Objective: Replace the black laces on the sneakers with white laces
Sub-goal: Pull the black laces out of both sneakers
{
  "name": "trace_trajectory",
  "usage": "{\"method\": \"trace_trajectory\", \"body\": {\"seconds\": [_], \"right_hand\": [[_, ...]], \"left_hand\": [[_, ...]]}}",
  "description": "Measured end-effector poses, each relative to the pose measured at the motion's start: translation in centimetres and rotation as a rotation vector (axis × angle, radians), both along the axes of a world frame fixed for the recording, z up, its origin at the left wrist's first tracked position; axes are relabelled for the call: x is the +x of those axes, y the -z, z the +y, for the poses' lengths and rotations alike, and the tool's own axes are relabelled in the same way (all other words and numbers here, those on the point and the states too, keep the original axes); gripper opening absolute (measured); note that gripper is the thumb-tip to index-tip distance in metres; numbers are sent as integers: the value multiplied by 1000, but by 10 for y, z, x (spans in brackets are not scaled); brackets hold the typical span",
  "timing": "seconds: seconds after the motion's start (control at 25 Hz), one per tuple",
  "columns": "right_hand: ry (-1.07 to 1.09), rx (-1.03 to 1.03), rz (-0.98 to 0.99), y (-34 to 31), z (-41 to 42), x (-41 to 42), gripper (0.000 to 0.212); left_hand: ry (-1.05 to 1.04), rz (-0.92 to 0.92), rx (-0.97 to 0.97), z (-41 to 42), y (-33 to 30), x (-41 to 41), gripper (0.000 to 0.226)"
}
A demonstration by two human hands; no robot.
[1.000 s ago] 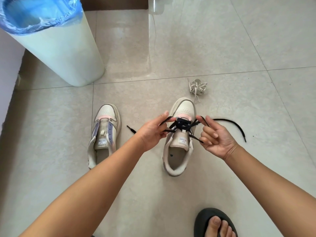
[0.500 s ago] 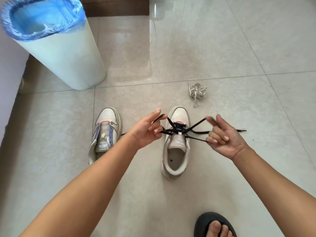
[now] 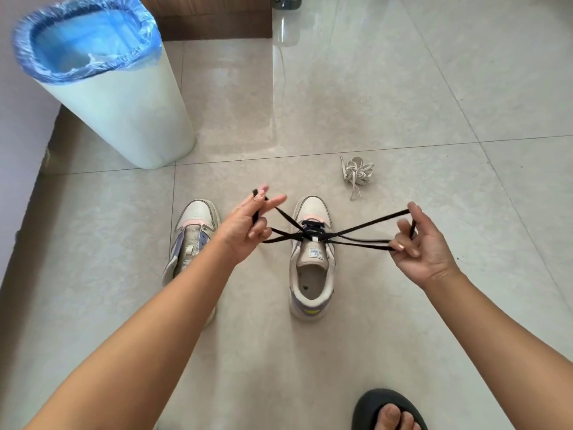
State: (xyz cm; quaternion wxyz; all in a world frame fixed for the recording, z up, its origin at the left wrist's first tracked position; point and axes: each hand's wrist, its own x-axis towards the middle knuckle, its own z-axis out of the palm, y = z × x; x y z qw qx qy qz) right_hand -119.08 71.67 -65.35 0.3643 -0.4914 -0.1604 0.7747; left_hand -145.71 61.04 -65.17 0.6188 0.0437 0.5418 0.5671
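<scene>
Your left hand (image 3: 246,226) pinches loops of the flat black shoelace (image 3: 359,228) between curled fingers, with the index finger stretched out toward the shoe. Your right hand (image 3: 417,243) grips the lace's other strands, fingers curled around them. The lace runs taut between both hands and crosses over the tongue of the cream low-top sneaker with a pink toe band (image 3: 312,259), where it is still threaded through the upper eyelets. That sneaker stands on the glossy beige floor tiles (image 3: 403,88), toe pointing away from you. The matching unlaced cream sneaker (image 3: 193,231) lies just to its left, partly under your left forearm. A bundled white shoelace (image 3: 357,172) sits on the floor beyond the laced sneaker's toe, apart from it. A white cylindrical bin with a blue plastic liner (image 3: 105,88) stands toward the far left corner. Your toes in a black slipper (image 3: 387,411) show at the near edge.
</scene>
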Motion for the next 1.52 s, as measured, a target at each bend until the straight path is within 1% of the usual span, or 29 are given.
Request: {"method": "trace_trajectory", "body": {"seconds": [0.04,0.08,0.12,0.16,0.2,0.24,0.28,0.32,0.36,0.4,0.48,0.56,0.6,0.64,0.68,0.72,0.76,0.8,0.88,0.92,0.96,1.04,1.08,1.16,1.2,1.28,1.36,1.44,1.52], "right_hand": [[79,25,-65,4,0,-3,16],[129,71,-143,10,0,-3,32],[142,133,-280,18,1,-1,53],[83,230,-495,26,1,2,67],[-41,373,-728,31,0,4,74],[-202,553,-935,34,-2,4,77],[-361,745,-1124,36,-5,5,78],[-482,942,-1304,39,-7,6,78],[-569,1118,-1489,42,-7,7,79],[-627,1228,-1665,46,-7,7,82],[-702,1177,-1871,48,-8,4,94],[-786,913,-1845,37,-7,-2,97],[-778,774,-1761,32,-4,-3,93],[-714,653,-1656,26,0,-4,84],[-603,537,-1526,20,5,-5,69],[-470,419,-1365,16,11,-6,48],[-338,270,-1156,14,15,-6,34],[-239,106,-901,13,15,-7,36],[-121,-130,-429,12,11,-9,49],[-73,-185,-250,11,10,-10,53],[-12,-204,-120,10,10,-8,55],[82,-166,31,4,14,-3,55],[54,-114,6,0,16,-2,52],[-118,-6,-223,0,20,-1,48],[-222,46,-388,0,23,0,45],[-345,150,-662,-3,30,5,43],[-361,199,-762,-12,37,10,46],[-376,216,-842,-17,42,14,50],[-355,215,-917,-15,42,12,48]], "left_hand": [[-69,89,10,1,3,2,41],[-80,260,-13,0,8,5,51],[-33,525,-52,-3,11,7,59],[81,878,-95,-7,14,9,65],[254,1252,-128,-11,19,10,72],[441,1554,-168,-15,24,11,80],[609,1747,-245,-17,27,13,88],[715,1846,-350,-19,30,13,93],[756,1876,-471,-19,32,14,98],[760,1850,-590,-18,33,13,101],[736,1772,-673,-15,32,9,105],[753,1680,-638,-12,27,6,87],[718,1646,-592,-12,23,3,65],[596,1577,-558,-12,20,-1,39],[419,1425,-538,-11,19,-5,33],[224,1183,-494,-12,19,-7,46],[40,871,-409,-11,20,-7,56],[-92,544,-322,-10,20,-5,62],[-195,-21,-182,-10,22,0,70],[-244,-225,-120,-11,19,1,73],[-291,-338,-82,-11,16,1,74],[-371,-368,-35,-8,11,-2,68],[-391,-302,-34,-5,10,-3,60],[-332,-54,-126,-2,6,-6,38],[-274,95,-208,-3,4,-10,36],[-176,331,-306,-6,-1,-19,44],[-79,482,-309,-9,-16,-26,56],[22,462,-288,-10,-31,-29,73],[123,244,-230,-10,-36,-33,98]]}}
